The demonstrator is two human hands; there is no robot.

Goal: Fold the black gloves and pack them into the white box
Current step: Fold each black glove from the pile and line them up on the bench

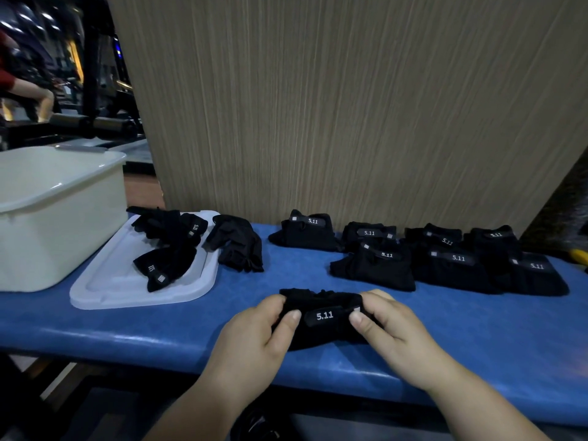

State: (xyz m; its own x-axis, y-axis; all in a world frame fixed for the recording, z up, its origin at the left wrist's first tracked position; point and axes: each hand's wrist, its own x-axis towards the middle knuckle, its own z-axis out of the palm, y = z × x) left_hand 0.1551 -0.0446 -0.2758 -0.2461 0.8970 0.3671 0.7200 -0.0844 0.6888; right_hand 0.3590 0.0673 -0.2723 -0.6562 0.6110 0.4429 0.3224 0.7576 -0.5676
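A folded black glove point(324, 316) with a "5.11" strap lies on the blue padded bench point(159, 329) at front centre. My left hand point(257, 332) pinches its left end and my right hand point(388, 326) pinches its right end, thumbs on top. Several folded black gloves point(445, 259) sit in rows at the right rear of the bench. Unfolded gloves point(171, 246) lie on a white lid point(127, 288), with one loose glove point(237, 243) just right of it. The white box point(47, 218) stands at far left, its inside hidden.
A tall wood-grain panel point(350, 106) stands right behind the bench. A yellow object point(579, 256) pokes in at the far right edge. Gym equipment and a person's arm point(28, 90) are in the dim background at left.
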